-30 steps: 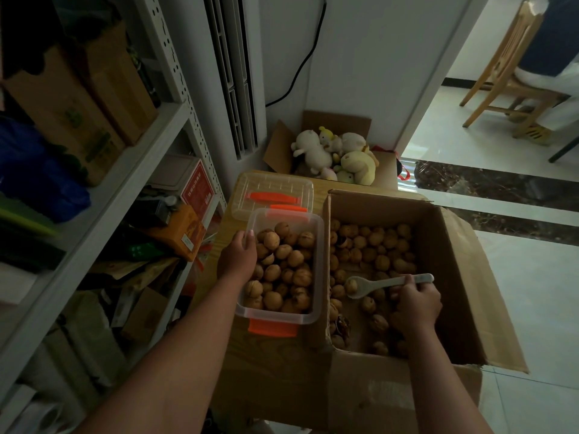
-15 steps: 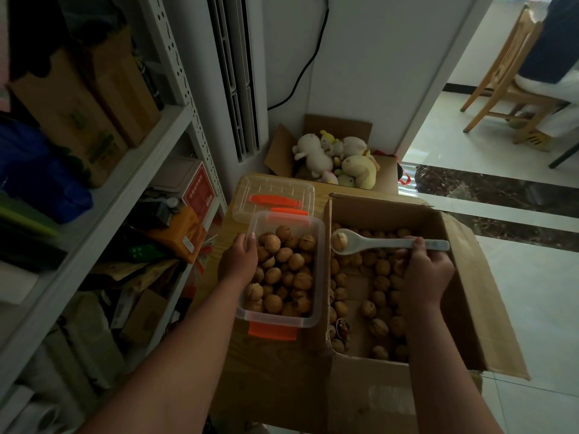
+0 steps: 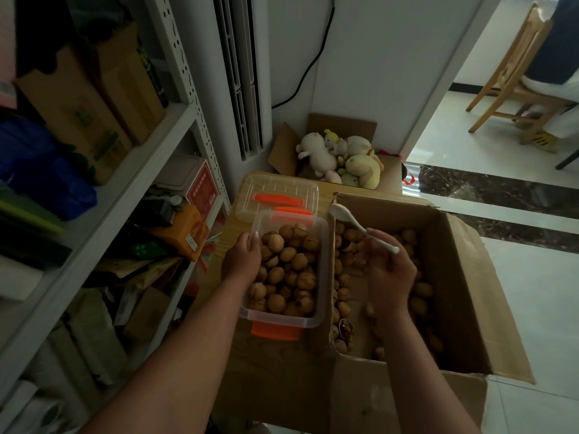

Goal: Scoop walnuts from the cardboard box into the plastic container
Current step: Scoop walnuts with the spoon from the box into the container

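A clear plastic container [image 3: 322, 245] with orange clips sits on a wooden surface, nearly full of walnuts [image 3: 288, 270]. My left hand [image 3: 241, 261] grips its left rim. To its right stands an open cardboard box [image 3: 454, 302] with loose walnuts [image 3: 344, 258] on its bottom. My right hand [image 3: 388, 274] holds a white spoon [image 3: 351, 222] by the handle above the box. The spoon's bowl is tipped over the box's left wall, next to the container's far right corner. I see no walnut in the spoon.
The container's clear lid [image 3: 279, 195] with an orange clip lies just behind it. A box of plush toys [image 3: 341, 158] stands farther back. A cluttered metal shelf [image 3: 125, 170] runs along the left. A wooden chair [image 3: 517, 76] with a seated person is at the far right.
My right hand lifted the spoon with a walnut out of the box, swung it left toward the container and tipped it. The walnut has left the spoon. My left hand stayed on the container.
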`<state>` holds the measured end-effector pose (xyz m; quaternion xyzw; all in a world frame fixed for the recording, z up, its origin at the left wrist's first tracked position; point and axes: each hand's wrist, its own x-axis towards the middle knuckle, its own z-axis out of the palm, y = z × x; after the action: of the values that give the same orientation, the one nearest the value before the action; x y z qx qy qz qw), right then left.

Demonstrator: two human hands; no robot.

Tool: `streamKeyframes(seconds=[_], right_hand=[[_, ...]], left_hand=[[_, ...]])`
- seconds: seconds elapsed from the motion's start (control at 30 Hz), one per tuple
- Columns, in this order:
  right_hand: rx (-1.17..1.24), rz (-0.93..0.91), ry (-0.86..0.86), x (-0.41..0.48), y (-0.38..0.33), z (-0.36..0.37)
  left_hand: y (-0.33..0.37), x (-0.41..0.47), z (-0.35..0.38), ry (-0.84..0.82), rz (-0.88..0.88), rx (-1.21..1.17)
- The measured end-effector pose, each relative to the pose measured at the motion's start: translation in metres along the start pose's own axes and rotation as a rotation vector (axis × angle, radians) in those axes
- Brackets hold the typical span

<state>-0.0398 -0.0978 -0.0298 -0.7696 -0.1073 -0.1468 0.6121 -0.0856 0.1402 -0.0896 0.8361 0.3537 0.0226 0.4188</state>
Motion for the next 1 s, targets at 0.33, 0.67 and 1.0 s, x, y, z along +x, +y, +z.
streamKeyframes(seconds=[0.33, 0.67, 1.0], right_hand=[[-0.496, 0.309, -0.112, -0.007, 0.046, -0.049], [-0.530, 0.603, -0.118, -0.010, 0.048, -0.061], [-0.429, 0.813, -0.242, -0.014, 0.053, -0.063]], left_hand=[[-0.001, 0.001, 0.002, 0.009, -0.003, 0.015], [-0.002, 0.002, 0.003, 0.011, 0.003, 0.023], [-0.001, 0.001, 0.002, 0.007, -0.009, 0.020]])
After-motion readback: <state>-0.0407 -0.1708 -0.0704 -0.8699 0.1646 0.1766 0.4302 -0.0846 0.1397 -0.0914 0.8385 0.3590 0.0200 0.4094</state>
